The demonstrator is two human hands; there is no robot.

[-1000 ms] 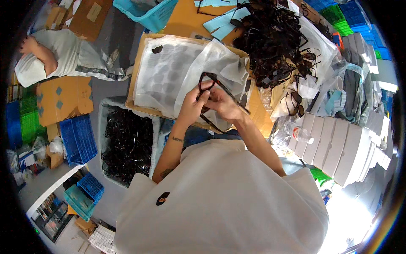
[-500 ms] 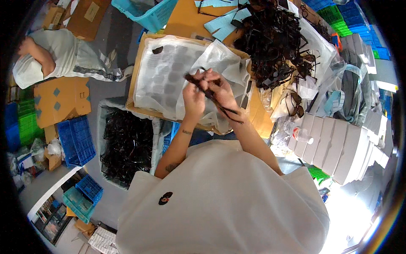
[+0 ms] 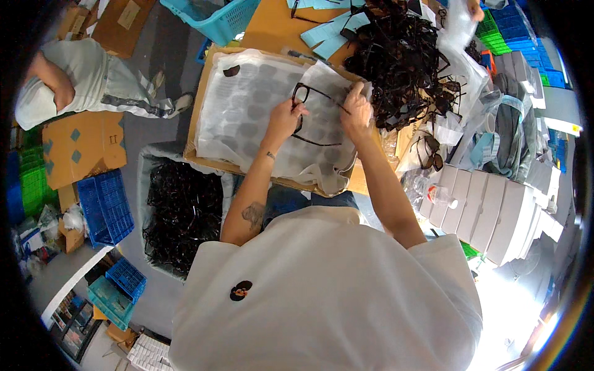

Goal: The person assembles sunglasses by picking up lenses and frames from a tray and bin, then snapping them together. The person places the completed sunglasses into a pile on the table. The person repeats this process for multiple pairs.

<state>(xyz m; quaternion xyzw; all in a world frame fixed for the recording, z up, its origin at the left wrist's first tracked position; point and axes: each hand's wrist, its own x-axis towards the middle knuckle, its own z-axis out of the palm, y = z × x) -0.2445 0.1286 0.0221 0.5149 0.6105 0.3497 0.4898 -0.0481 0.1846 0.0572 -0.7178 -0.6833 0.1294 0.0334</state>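
My left hand (image 3: 286,119) is closed on a pair of black-framed glasses (image 3: 322,94), gripping them around the front. Both temples are unfolded and point to the right, over a cardboard box (image 3: 193,133). My right hand (image 3: 357,114) is at the box's right side, its fingers bent beside the edge of a thin white sheet (image 3: 241,127). One temple's tip reaches this hand; whether the fingers pinch the temple or the sheet cannot be seen. Dark lens-like shapes show in rows through the sheet, and a dark piece (image 3: 231,71) lies uncovered at its far left corner.
A heap of black glasses (image 3: 402,62) covers the table beyond the box on the right. A lined bin (image 3: 148,213) of dark glasses stands at left. Another person (image 3: 93,80) is at far left; another hand (image 3: 475,11) shows at upper right. White boxes (image 3: 476,207) line the right.
My hands have moved apart. The glasses, folded between both hands before, are now unfolded in my left hand. My right hand has shifted right to the sheet's edge. A hand appeared at upper right.
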